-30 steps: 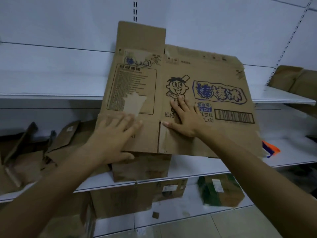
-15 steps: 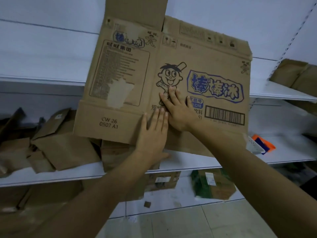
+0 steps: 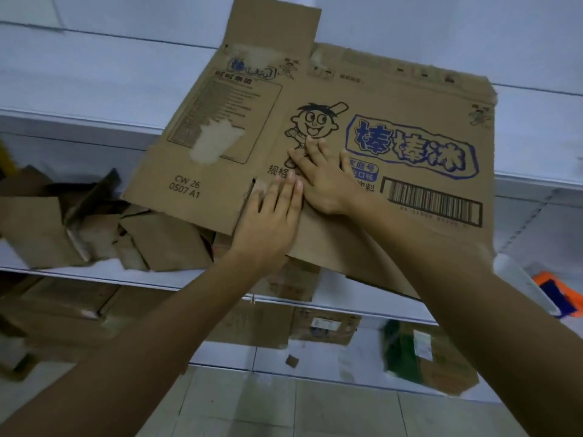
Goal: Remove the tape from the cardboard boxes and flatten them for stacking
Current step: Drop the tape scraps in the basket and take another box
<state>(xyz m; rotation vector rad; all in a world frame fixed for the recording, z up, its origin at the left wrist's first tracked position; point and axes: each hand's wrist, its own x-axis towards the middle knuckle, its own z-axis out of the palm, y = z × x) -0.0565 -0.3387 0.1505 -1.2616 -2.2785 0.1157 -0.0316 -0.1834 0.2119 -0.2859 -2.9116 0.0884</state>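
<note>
A flattened brown cardboard box [image 3: 394, 99] with a cartoon figure, blue lettering and a barcode lies tilted on top of other cardboard on a white shelf. My left hand [image 3: 268, 216] presses flat on its lower edge, near the slit between two bottom flaps. Beside it, my right hand [image 3: 321, 175] presses flat on the panel just below the cartoon figure, fingers spread. A torn pale patch [image 3: 214, 143] shows on the box's left panel, where the surface paper is ripped away.
Crumpled cardboard pieces [image 3: 79, 225] lie on the white shelf [image 3: 94, 275] at the left. More boxes [image 3: 321, 323] and a green-printed one [image 3: 419, 357] sit on the shelf below. An orange and blue item [image 3: 558, 294] lies at the right. Tiled floor [image 3: 284, 408] is underneath.
My left hand slid right from the left flap to the middle, next to my right hand. The box now fills more of the view and has shifted a little to the right.
</note>
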